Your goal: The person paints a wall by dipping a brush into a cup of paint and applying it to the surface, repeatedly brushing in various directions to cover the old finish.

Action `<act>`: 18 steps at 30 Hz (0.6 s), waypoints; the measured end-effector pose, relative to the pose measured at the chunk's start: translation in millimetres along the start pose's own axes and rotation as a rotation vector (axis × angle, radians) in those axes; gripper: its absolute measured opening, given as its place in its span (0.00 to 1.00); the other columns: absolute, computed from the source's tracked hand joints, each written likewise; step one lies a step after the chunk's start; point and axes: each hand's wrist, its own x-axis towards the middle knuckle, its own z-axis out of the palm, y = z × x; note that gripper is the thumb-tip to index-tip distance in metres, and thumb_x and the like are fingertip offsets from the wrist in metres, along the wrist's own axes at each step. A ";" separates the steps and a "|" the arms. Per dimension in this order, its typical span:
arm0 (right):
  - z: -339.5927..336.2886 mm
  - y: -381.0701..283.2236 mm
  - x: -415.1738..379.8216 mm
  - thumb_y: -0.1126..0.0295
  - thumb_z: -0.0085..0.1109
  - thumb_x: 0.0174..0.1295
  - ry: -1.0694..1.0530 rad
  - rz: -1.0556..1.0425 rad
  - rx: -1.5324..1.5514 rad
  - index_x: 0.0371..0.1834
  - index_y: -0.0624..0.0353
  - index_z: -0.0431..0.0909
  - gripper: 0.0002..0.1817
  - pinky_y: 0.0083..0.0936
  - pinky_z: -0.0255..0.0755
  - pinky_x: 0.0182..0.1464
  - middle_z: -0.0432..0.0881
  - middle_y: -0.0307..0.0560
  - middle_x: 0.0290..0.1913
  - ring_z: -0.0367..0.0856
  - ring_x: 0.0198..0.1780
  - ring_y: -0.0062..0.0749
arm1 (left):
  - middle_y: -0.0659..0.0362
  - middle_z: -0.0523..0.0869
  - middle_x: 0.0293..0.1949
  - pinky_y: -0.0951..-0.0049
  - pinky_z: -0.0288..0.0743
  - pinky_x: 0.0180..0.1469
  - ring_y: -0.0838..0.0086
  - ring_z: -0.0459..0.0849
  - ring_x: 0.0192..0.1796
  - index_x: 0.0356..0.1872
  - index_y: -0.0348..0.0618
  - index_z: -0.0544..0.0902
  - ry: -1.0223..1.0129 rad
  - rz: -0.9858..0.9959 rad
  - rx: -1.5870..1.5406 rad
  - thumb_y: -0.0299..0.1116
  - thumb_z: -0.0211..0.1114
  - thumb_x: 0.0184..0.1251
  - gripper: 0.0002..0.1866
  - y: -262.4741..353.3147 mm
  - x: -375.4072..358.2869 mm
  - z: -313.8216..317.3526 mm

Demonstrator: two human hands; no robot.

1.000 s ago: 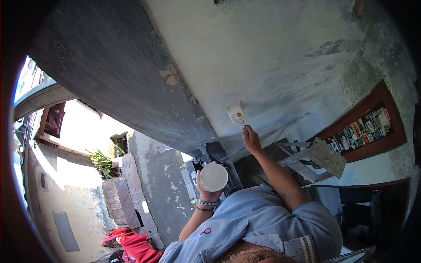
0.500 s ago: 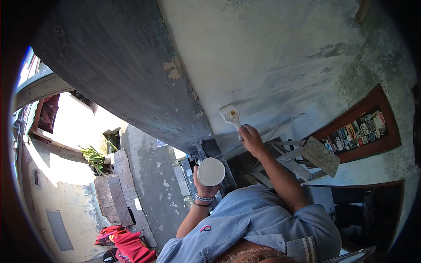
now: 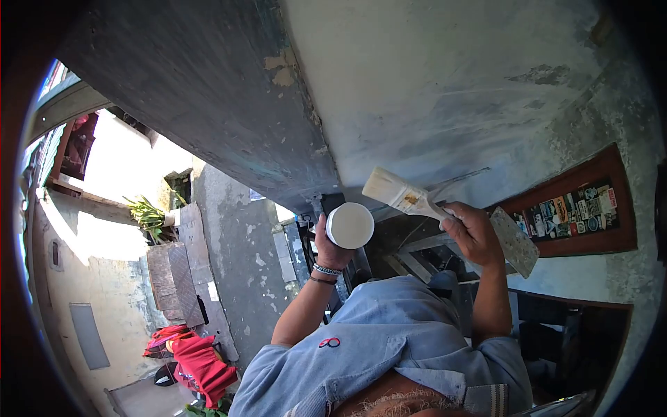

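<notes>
My left hand (image 3: 332, 249) is wrapped round the side of a white paint tub (image 3: 350, 226), whose round top faces me and shows pale contents. A bracelet and a dark band circle that wrist. In my right hand (image 3: 474, 233) is a wide flat paintbrush (image 3: 399, 191), gripped by its handle. Its pale bristles point up and left, apart from the tub and just above its right side. Behind the brush stands a wall (image 3: 431, 83) with whitish, streaky paint. Left of it is a dark grey wall face (image 3: 187, 104) with a peeled patch.
A wooden ladder with a speckled top board (image 3: 514, 243) stands to the right, below a sticker-covered panel (image 3: 570, 212) in a brown frame. At left are a potted plant (image 3: 149, 215), a red cloth (image 3: 203, 368) and a concrete walkway (image 3: 243, 243).
My right hand has drawn the paintbrush away from the wall, back toward me and to the right. My left hand has raised the paint tub closer to the brush.
</notes>
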 end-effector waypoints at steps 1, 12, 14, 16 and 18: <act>-6.0 -11.8 -3.4 0.65 0.61 0.65 -0.031 0.028 -0.093 0.47 0.62 0.81 0.13 0.33 0.72 0.31 0.81 0.51 0.31 0.80 0.28 0.42 | 0.56 0.82 0.58 0.58 0.67 0.66 0.60 0.78 0.62 0.62 0.45 0.77 0.007 -0.006 -0.001 0.64 0.45 0.70 0.35 -1.4 3.2 3.7; 0.2 -33.4 2.0 0.63 0.61 0.63 -0.277 0.125 -0.601 0.34 0.58 0.83 0.10 0.42 0.75 0.34 0.84 0.51 0.29 0.83 0.32 0.50 | 0.48 0.80 0.60 0.59 0.66 0.68 0.58 0.78 0.63 0.66 0.34 0.70 -0.036 0.021 0.134 0.56 0.47 0.74 0.35 -31.5 33.8 -4.1; 7.3 -35.4 8.2 0.63 0.60 0.63 -0.345 0.164 -0.629 0.32 0.58 0.82 0.10 0.43 0.75 0.34 0.84 0.51 0.29 0.84 0.31 0.50 | 0.47 0.80 0.60 0.59 0.67 0.68 0.58 0.78 0.62 0.66 0.34 0.70 -0.047 0.030 0.208 0.56 0.47 0.74 0.35 -36.5 33.1 0.9; 20.7 -28.8 8.3 0.63 0.60 0.64 -0.354 0.150 -0.688 0.30 0.58 0.81 0.10 0.43 0.76 0.35 0.84 0.50 0.28 0.84 0.31 0.49 | 0.47 0.80 0.60 0.57 0.67 0.68 0.57 0.78 0.63 0.66 0.35 0.70 -0.072 -0.002 0.219 0.57 0.47 0.74 0.35 -40.7 30.8 4.1; 28.2 -24.8 7.7 0.63 0.59 0.64 -0.372 0.143 -0.727 0.30 0.58 0.81 0.11 0.43 0.76 0.35 0.84 0.50 0.28 0.84 0.31 0.48 | 0.49 0.80 0.61 0.55 0.67 0.68 0.55 0.77 0.64 0.66 0.36 0.71 -0.092 -0.030 0.227 0.58 0.46 0.74 0.35 -43.6 28.7 5.7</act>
